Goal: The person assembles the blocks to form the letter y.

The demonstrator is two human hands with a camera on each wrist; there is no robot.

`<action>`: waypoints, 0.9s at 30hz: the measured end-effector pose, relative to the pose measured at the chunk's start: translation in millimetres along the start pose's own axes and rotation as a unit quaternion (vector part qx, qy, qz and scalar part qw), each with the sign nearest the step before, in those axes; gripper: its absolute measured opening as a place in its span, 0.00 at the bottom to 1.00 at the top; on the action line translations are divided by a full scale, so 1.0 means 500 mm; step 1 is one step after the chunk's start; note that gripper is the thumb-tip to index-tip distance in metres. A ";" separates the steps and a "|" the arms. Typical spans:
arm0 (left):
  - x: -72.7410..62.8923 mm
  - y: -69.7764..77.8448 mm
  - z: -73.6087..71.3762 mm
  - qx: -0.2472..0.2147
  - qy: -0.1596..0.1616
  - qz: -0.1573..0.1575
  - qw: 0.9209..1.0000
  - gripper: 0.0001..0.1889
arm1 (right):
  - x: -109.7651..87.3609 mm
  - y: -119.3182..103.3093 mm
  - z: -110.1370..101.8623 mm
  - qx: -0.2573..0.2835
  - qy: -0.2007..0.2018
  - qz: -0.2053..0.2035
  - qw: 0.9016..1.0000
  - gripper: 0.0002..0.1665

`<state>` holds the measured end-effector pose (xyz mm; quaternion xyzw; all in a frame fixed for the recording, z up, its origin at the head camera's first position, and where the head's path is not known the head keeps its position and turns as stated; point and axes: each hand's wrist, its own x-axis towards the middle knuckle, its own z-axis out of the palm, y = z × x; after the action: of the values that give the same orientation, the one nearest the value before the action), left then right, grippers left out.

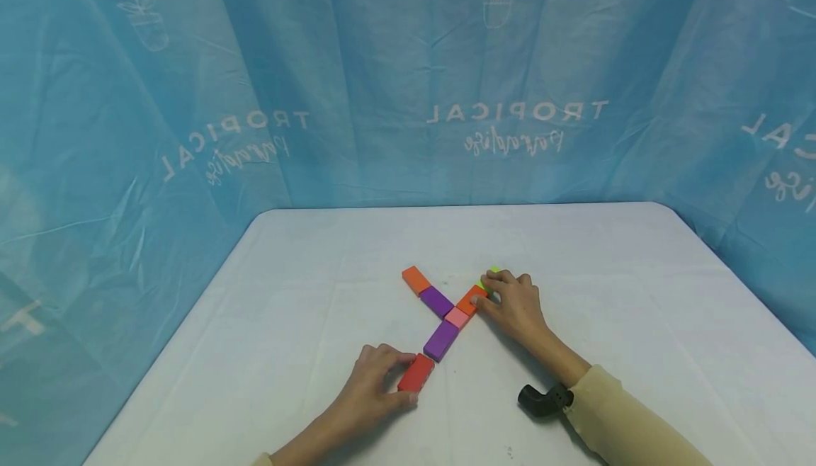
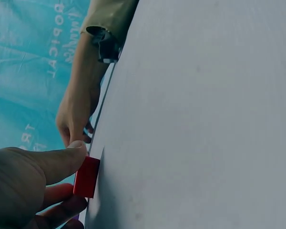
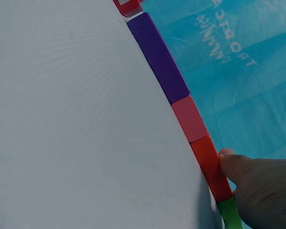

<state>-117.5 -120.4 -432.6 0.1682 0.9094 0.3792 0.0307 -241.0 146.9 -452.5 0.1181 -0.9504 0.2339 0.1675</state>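
Note:
My left hand (image 1: 370, 391) pinches a red block (image 1: 416, 374) between thumb and fingers, at the near end of a diagonal row. A narrow gap parts it from a purple block (image 1: 441, 341), as the right wrist view shows. Beyond that come a pink block (image 1: 457, 317), an orange block (image 1: 470, 299) and a green block (image 3: 230, 213), end to end. With its thumb (image 3: 229, 160) against the orange block, my right hand (image 1: 513, 303) curls its fingers over the green one, mostly covering it. Branching to the far left are another purple block (image 1: 436, 302) and a lighter orange block (image 1: 416, 280).
A white-covered table (image 1: 306, 268) bears the blocks. Blue printed curtains (image 1: 382, 83) hang behind it and along both sides. A black strap-like piece (image 1: 542, 401) is at my right wrist, by the beige sleeve (image 1: 627, 420).

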 end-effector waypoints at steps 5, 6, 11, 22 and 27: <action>0.001 0.001 0.010 0.017 0.015 0.004 1.000 0.26 | 0.000 0.000 0.000 0.006 0.003 -0.003 1.000 0.30; 0.001 0.001 0.012 0.021 0.020 0.006 1.000 0.26 | 0.000 0.000 0.001 0.006 0.004 -0.004 1.000 0.30; 0.003 0.002 0.019 0.030 0.035 0.012 0.999 0.26 | 0.000 0.000 0.001 0.003 0.005 -0.005 1.000 0.31; 0.002 0.010 0.024 0.044 0.051 0.018 0.998 0.26 | -0.001 0.003 0.003 0.000 0.011 -0.012 1.000 0.30; 0.002 0.013 0.024 0.045 0.050 0.018 0.998 0.27 | -0.002 0.003 0.001 -0.002 0.012 -0.013 1.000 0.30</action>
<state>-114.3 -107.9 -436.6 0.1667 0.9227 0.3463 -0.0298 -240.8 147.9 -453.8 0.1269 -0.9474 0.2308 0.1821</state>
